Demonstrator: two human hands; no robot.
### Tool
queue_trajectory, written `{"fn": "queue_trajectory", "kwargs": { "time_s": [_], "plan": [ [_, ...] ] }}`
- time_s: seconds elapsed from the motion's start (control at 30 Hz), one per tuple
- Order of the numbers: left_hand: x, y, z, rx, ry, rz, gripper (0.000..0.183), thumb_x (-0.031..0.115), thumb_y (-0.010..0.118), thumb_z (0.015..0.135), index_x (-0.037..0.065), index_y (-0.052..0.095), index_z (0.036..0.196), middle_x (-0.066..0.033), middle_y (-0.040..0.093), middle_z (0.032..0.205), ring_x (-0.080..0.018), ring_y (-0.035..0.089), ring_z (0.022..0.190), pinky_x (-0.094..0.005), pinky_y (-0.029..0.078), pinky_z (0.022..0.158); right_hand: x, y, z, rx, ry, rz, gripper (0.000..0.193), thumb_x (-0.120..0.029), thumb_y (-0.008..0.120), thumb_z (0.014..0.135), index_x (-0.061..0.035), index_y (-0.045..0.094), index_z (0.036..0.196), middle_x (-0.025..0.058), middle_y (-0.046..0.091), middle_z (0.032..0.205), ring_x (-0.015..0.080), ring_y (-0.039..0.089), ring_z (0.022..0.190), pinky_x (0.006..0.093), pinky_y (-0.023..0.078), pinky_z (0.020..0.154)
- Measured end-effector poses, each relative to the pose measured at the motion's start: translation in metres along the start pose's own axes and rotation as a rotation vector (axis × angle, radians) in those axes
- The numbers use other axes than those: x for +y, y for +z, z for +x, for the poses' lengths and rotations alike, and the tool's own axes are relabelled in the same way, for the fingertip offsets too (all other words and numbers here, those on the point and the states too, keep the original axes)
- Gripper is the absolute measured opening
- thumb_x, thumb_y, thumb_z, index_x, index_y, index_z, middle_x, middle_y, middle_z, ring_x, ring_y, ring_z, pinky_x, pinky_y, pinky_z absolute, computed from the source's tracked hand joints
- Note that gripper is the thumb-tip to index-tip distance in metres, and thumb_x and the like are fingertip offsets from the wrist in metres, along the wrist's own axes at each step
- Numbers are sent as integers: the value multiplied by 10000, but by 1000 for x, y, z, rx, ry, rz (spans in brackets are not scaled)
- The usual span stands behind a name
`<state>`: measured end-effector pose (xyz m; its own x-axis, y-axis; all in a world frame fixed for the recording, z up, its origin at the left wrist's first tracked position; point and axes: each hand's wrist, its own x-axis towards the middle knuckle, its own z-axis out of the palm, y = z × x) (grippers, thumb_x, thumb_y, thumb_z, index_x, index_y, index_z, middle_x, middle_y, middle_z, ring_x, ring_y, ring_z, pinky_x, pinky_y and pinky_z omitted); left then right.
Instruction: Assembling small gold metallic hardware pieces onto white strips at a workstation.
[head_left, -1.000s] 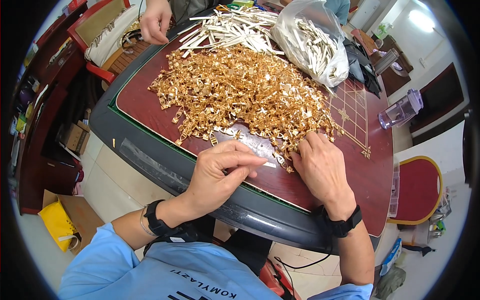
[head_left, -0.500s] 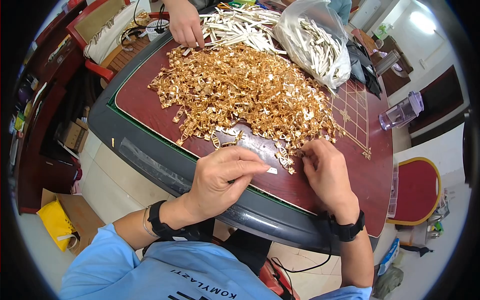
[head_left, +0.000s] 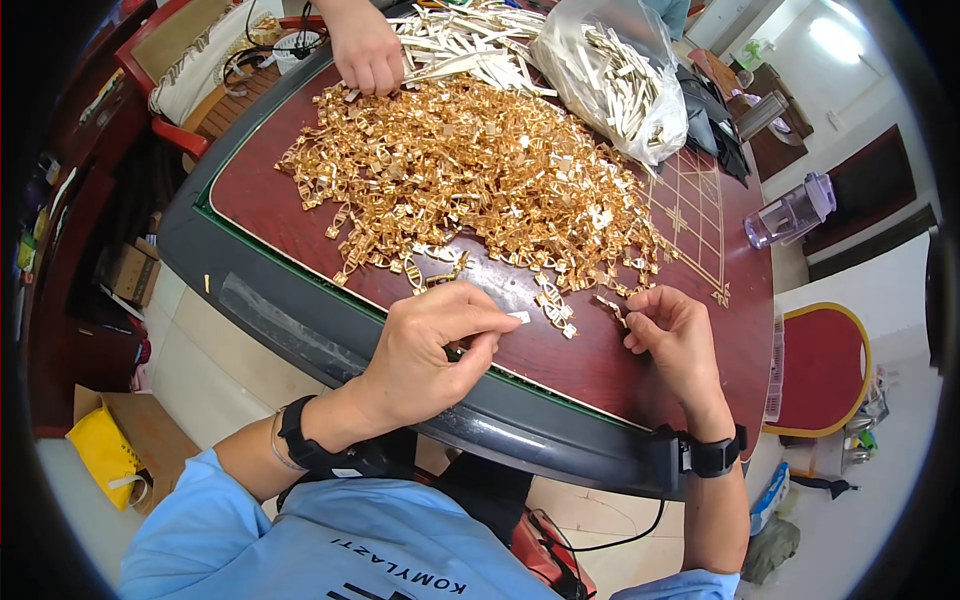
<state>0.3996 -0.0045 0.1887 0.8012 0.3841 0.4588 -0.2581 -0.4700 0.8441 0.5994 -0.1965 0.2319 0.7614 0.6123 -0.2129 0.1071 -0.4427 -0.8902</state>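
A big heap of gold-coloured metal buckle-like pieces (head_left: 470, 170) covers the middle of the dark red tabletop (head_left: 620, 380). My left hand (head_left: 430, 345) pinches a white strip, and its short tip (head_left: 519, 317) sticks out past the thumb and forefinger. To the right, my right hand (head_left: 672, 335) holds one gold buckle piece (head_left: 611, 309) between thumb and fingers, just off the heap's near edge. A few loose gold pieces (head_left: 553, 305) lie on the table between my two hands.
Another person's hand (head_left: 365, 55) rests at the heap's far left. White strips (head_left: 475, 45) are piled behind it, beside a clear plastic bag (head_left: 620, 95) of more strips. A purple bottle (head_left: 790, 212) stands at the table's right side. A red chair (head_left: 825, 370) is on the right.
My right hand has drawn back from the heap with a gold piece now showing in its fingers. The left hand still pinches the white strip. The view has shifted slightly.
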Motion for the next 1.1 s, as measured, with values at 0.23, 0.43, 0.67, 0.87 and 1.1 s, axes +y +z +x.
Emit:
{"fn": "queue_trajectory", "kwargs": {
  "time_s": [0.23, 0.43, 0.67, 0.87, 1.1],
  "plan": [
    [-1, 0, 1, 22, 39, 39, 212, -73, 671, 786, 22, 734, 965, -80, 686, 840, -159, 664, 725, -264, 524, 642, -18, 12, -14, 69, -393, -659, 117, -15, 658, 823, 27, 688, 928, 136, 607, 796, 236, 612, 661, 334, 502, 626],
    [-4, 0, -1, 20, 14, 16, 185, -71, 666, 803, 18, 731, 952, -83, 696, 830, -159, 680, 732, -265, 534, 652, -14, 24, -9, 113, -544, -947, 100, -71, 677, 818, 14, 662, 868, 153, 596, 809, 321, 622, 696, 403, 506, 637],
    [5, -2, -1, 85, -123, -112, 210, -25, 669, 842, -21, 701, 1049, -81, 711, 833, -134, 678, 744, -263, 527, 681, -10, 32, 2, 161, -636, -1211, 82, -68, 636, 775, -21, 571, 755, 152, 587, 781, 327, 630, 675, 407, 522, 603],
    [8, -9, -6, 30, -169, -207, 208, 6, 641, 893, -42, 667, 1094, -83, 714, 851, -125, 678, 757, -266, 531, 704, -7, 28, -14, 125, -777, -1164, 68, -42, 623, 781, -26, 559, 767, 134, 577, 827, 290, 597, 745, 389, 505, 646],
    [12, -15, -14, 17, -367, -506, 131, 5, 599, 922, -44, 629, 1039, -81, 687, 914, -113, 678, 789, -248, 537, 734, -7, 30, -76, 169, -672, -1066, 227, -32, 708, 756, 36, 651, 965, 108, 544, 878, 289, 530, 804, 393, 467, 690]
  ]
}}
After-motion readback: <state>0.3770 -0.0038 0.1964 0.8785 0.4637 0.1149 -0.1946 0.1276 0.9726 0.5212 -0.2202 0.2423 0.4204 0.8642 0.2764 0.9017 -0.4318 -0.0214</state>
